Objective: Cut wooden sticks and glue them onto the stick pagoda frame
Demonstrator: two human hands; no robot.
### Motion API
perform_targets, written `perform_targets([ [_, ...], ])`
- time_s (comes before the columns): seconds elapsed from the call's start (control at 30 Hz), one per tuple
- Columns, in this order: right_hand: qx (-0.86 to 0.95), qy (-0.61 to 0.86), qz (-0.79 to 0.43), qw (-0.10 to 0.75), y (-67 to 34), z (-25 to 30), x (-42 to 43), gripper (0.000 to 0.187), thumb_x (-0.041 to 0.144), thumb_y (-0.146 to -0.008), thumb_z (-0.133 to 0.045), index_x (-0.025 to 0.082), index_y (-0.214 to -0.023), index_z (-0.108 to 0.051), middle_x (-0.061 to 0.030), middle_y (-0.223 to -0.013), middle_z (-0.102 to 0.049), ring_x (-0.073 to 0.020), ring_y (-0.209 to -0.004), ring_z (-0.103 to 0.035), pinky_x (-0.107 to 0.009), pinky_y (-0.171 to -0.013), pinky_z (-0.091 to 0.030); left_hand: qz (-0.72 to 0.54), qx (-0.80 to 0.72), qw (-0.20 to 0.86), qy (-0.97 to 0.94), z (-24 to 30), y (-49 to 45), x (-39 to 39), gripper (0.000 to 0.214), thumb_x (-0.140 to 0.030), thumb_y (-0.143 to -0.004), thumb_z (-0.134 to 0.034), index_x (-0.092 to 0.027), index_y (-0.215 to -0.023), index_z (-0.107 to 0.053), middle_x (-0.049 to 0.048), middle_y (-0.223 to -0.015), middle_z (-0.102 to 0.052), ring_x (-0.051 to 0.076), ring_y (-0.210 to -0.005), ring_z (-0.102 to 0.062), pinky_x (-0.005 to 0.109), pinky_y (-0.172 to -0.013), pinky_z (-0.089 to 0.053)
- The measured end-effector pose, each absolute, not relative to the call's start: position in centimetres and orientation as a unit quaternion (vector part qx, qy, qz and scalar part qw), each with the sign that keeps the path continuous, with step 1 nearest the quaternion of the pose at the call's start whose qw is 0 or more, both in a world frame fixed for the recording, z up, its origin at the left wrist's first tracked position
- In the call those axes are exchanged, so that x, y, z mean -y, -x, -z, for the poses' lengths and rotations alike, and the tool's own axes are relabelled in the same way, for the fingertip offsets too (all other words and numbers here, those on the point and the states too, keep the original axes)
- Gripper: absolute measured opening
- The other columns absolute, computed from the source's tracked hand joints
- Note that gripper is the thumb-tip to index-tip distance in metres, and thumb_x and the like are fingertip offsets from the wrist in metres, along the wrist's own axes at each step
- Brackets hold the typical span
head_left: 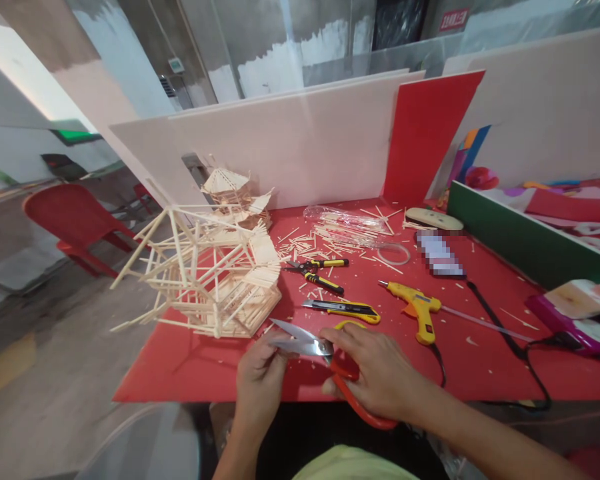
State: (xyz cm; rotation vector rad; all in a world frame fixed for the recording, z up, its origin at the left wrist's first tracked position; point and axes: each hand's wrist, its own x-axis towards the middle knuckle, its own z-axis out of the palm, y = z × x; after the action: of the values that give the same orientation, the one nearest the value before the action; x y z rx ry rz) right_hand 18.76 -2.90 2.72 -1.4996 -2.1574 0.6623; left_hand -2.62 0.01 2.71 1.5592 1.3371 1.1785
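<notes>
My right hand (pixel 377 370) is wrapped round the red handles of a pair of scissors (pixel 305 347), whose blades are parted and point left. Close to those blades, my left hand (pixel 261 377) is closed in a pinch; whatever is between its fingertips is too small to make out. Beyond and to the left stands a stick-built model (pixel 215 280) of thin pale wooden sticks, part of it jutting past the table's left edge. A yellow utility knife (pixel 343 310) and yellow-and-black pliers (pixel 317 273) lie just past my hands. Some yellow piece shows behind my right hand.
A yellow glue gun (pixel 415 310) lies on the red table (pixel 290 380), its cord running right. Loose sticks and a plastic bag of sticks (pixel 350 227) are farther back, near a phone (pixel 439 253). White boards (pixel 300 147) and a green panel (pixel 530 240) border the table.
</notes>
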Motion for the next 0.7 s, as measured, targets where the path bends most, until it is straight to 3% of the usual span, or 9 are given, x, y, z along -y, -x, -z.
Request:
perform_targets([
  [0.17, 0.786, 0.533, -0.237, 0.206, -18.8, -2.8, 2.6, 0.06, 0.061, -0.081, -0.061, 0.027, -0.129, -0.054, -0.0071, -0.102, -0.064, -0.0249, -0.088, -0.062, -0.034, -0.072, -0.045, -0.473, -0.525, 0.387, -0.593, -2.2, 2.7, -0.1, 0.013, -0.022, -0.077, -0.065, -0.024, -0.071, -0.077, 0.0025, -0.069, -0.07, 0.018, -0.059, -0.058, 0.027, -0.059, -0.048],
  [0.5, 0.773, 0.522, -0.276, 0.231, -18.9, -2.1, 2.7, 0.066, 0.065, -0.08, -0.061, 0.022, -0.129, -0.057, -0.0095, -0.103, -0.068, -0.0241, -0.089, -0.066, -0.033, -0.079, -0.049, -0.448, -0.519, 0.363, -0.631, -2.3, 2.7, -0.2, 0.018, -0.023, -0.08, -0.062, -0.022, -0.064, -0.072, 0.0005, -0.059, -0.063, 0.015, -0.054, -0.054, 0.025, -0.056, -0.044],
  [0.7, 0.774, 0.532, -0.253, 0.233, -18.9, -1.4, 2.7, 0.057, 0.059, -0.083, -0.062, 0.021, -0.125, -0.06, -0.0093, -0.097, -0.071, -0.0235, -0.085, -0.068, -0.03, -0.075, -0.049, -0.429, -0.504, 0.369, -0.653, -1.5, 2.8, -0.4, 0.023, -0.027, -0.085, -0.059, -0.019, -0.067, -0.069, 0.0012, -0.06, -0.06, 0.015, -0.056, -0.054, 0.025, -0.055, -0.042],
])
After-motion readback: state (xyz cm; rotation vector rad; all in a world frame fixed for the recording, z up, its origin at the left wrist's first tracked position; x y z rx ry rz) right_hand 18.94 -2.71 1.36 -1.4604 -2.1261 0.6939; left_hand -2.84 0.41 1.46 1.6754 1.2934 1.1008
